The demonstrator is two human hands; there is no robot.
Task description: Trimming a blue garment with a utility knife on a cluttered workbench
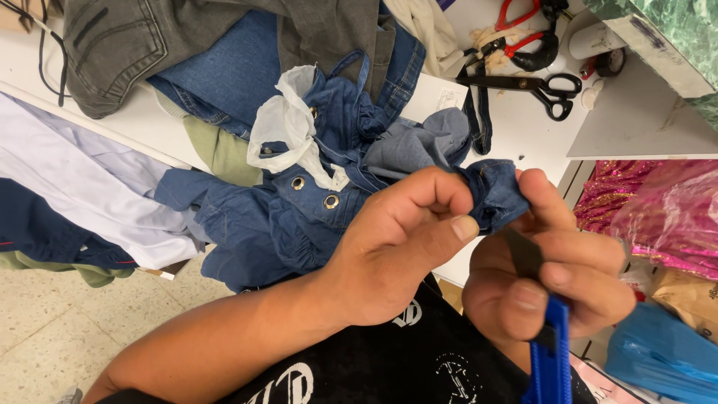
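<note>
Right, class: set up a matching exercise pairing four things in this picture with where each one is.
Things:
1. denim garment
2. blue utility knife
3. black scissors
4. pink sequined fabric

Places:
A. on the white table, top right
B. pinched by the left hand
C. under the table edge, at right
D. gripped in the right hand

Pairs: 1-B, 2-D, 3-A, 4-C
</note>
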